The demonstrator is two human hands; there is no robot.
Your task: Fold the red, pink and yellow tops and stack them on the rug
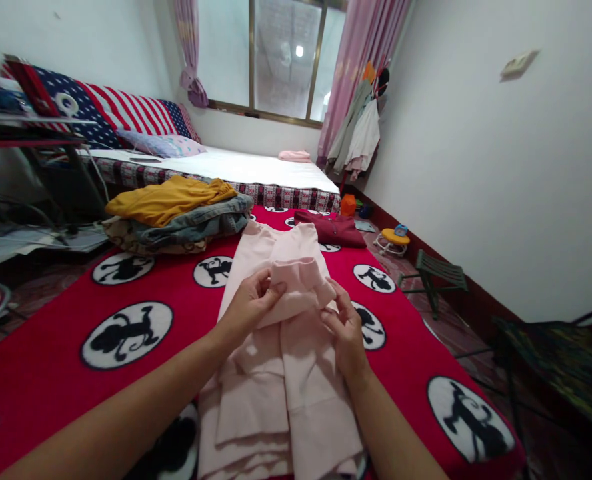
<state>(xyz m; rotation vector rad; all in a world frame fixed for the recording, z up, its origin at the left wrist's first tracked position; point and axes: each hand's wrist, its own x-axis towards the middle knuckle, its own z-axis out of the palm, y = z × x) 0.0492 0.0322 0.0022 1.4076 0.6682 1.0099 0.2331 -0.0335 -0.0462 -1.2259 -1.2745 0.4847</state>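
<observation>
A pale pink garment (253, 407), which looks like a long-sleeved top, lies lengthwise in folded layers on the red blanket (186, 347). Between both hands, a cuff-like end (299, 277) of the same pink cloth is held up above the rest. My left hand (256, 293) pinches its left side, thumb on the near face. On the opposite side, my right hand (346, 327) has its thumb and fingers closed on the cloth edge. Part of the garment beneath the raised end is hidden.
At the left lies a pile of folded clothes with a yellow garment (171, 200) on top. A dark red garment (333, 229) rests at the far end of the blanket. Beyond is a bed (236, 167); a folding stool (439, 270) and a yellow-topped stool (395, 237) stand right.
</observation>
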